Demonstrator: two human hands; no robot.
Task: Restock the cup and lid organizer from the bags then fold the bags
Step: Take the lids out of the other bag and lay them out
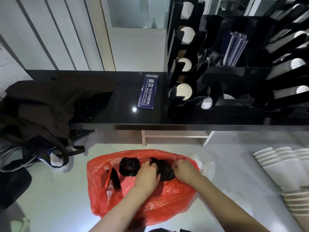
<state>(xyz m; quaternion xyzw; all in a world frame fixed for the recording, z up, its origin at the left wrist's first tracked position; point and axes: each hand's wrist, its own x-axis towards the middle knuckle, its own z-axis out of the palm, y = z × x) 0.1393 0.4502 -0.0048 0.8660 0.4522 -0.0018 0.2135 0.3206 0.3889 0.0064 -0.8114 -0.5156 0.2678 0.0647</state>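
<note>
White tabletop (50, 198) under me, glossy black counter (117, 114) running across above it, and pale panelled wall behind that. On the tabletop lies the red plastic bag (150, 206), crumpled and open, and both my hands are on the black lids sitting on it. My left hand (147, 174) curls its fingers over the near end of a stack of lids (164, 171) lying on its side, and my right hand (184, 170) grips the same stack from the other end, so I've got it squeezed between the two. Just to the left of that, a second stack of lids (129, 166) rests on the bag, untouched, and a few loose lids (115, 179) lean on edge near the bag's handle. Up on the counter to the right stands the black organizer (217, 101), white cup rims showing in its left column of slots, and a blue paper wrapper (147, 92) lies flat beside it. Rows of white paper cups (284, 164) lie nested on the tabletop at the far right, and a clear sleeve of white cups (206, 168) pokes out just beyond the bag's right edge. A dark brown cloth bag (41, 106) slumps over the counter's left end.
</note>
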